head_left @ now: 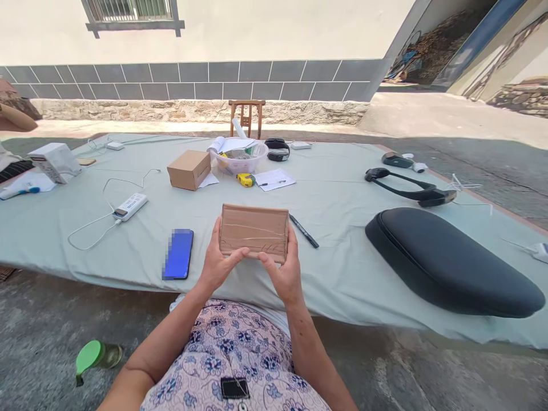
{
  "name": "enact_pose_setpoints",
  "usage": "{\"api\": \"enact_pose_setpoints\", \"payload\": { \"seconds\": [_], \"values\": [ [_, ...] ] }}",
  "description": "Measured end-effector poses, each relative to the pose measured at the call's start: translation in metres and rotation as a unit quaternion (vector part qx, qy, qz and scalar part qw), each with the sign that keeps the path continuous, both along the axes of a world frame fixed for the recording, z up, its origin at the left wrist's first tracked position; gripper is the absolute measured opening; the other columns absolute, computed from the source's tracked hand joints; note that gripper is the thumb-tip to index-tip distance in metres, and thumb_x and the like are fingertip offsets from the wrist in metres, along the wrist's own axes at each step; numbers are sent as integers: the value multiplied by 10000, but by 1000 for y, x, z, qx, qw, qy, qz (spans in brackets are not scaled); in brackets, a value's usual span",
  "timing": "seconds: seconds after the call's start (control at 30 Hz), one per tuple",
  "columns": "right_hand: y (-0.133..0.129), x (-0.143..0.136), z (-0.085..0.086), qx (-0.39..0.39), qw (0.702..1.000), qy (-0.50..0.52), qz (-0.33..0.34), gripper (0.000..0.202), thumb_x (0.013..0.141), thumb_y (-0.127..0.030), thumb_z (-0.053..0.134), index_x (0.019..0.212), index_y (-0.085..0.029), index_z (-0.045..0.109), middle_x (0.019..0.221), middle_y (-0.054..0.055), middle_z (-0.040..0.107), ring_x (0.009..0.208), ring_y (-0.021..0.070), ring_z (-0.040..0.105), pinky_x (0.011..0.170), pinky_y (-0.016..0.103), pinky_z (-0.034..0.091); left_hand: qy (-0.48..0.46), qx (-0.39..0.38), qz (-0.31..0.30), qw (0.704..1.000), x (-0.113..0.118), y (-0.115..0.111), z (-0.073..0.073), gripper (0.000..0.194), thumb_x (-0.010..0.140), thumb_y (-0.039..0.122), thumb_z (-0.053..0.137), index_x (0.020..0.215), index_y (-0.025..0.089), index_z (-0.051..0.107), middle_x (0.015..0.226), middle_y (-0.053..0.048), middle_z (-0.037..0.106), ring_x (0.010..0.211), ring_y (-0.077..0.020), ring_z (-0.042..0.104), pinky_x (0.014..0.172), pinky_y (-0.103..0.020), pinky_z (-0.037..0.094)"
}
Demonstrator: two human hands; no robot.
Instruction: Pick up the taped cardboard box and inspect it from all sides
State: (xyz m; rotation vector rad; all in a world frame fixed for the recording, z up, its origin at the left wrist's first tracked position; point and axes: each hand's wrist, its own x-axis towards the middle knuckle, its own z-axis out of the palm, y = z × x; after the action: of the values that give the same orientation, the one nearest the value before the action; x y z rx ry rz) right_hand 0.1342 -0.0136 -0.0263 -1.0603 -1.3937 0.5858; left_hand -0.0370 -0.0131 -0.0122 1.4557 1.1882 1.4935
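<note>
A flat brown cardboard box [254, 229] with clear tape across it is held up over the near edge of the cloth-covered table. My left hand [221, 258] grips its left side, thumb on the lower edge. On the right side my right hand [284, 267] holds it the same way. Just right of the box lies a black marker [303, 230]. A phone with a blue screen [178, 254] rests left of my left hand.
Behind are a cardboard carton [189, 169], a basket of items [240, 165], a yellow tape measure [245, 180] and papers [275, 179]. A power bank [131, 206] with cable lies left. At right are a black cushion [449, 260] and black headset [411, 187]. Another person's arm [17, 119] shows far left.
</note>
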Motion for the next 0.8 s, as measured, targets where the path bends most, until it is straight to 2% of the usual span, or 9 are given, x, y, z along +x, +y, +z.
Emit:
{"api": "enact_pose_setpoints", "payload": {
  "seconds": [0.07,0.17,0.3,0.4,0.6,0.7,0.8],
  "values": [
    [1,-1,-1,3,1000,10,11,900,843,-466,703,1578,-258,228,1628,132,327,1473,288,392,1184,478,396,5,0,3,1000,-1,2,-1,1056,719,589,786,1566,280,236,1547,-117,460,1408,-298,478,1157,-426,421],
    [4,-2,-5,16,999,32,34,798,919,-450,604,1588,-282,200,1657,105,274,1495,252,362,1211,461,358,14,2,1,1000,0,2,-2,1102,694,622,790,1573,292,212,1552,-116,455,1413,-292,471,1171,-429,400],
    [11,-2,-17,6,998,49,35,757,953,-440,543,1597,-300,170,1679,84,230,1506,224,346,1220,442,343,9,11,-1,1000,3,3,-9,1001,786,583,730,1581,306,189,1582,-105,420,1428,-256,454,1183,-408,379],
    [20,-5,-32,-2,997,70,27,779,934,-447,571,1592,-290,184,1672,98,247,1495,226,367,1217,450,344,5,28,-5,1000,3,12,-22,959,822,549,706,1584,306,176,1577,-105,430,1410,-244,476,1171,-401,390],
    [39,-11,-73,-17,995,91,44,729,920,-427,576,1553,-264,255,1642,128,308,1504,219,348,1230,476,301,-1,31,-8,999,-4,36,-59,902,833,525,686,1567,263,232,1508,-124,511,1393,-257,493,1179,-435,372],
    [43,-11,-91,-55,994,89,36,742,884,-390,602,1528,-216,276,1582,179,397,1453,249,427,1195,508,348,32,9,-4,999,-10,41,-75,795,862,452,651,1542,241,298,1474,-113,549,1397,-250,487,1191,-440,357],
    [44,-11,-100,-88,993,75,0,742,824,-338,640,1485,-207,328,1514,187,479,1372,273,513,1148,531,401,78,-23,13,997,-13,44,-85,716,854,321,636,1511,228,369,1448,-108,575,1387,-253,496,1186,-445,368]
  ]
}}
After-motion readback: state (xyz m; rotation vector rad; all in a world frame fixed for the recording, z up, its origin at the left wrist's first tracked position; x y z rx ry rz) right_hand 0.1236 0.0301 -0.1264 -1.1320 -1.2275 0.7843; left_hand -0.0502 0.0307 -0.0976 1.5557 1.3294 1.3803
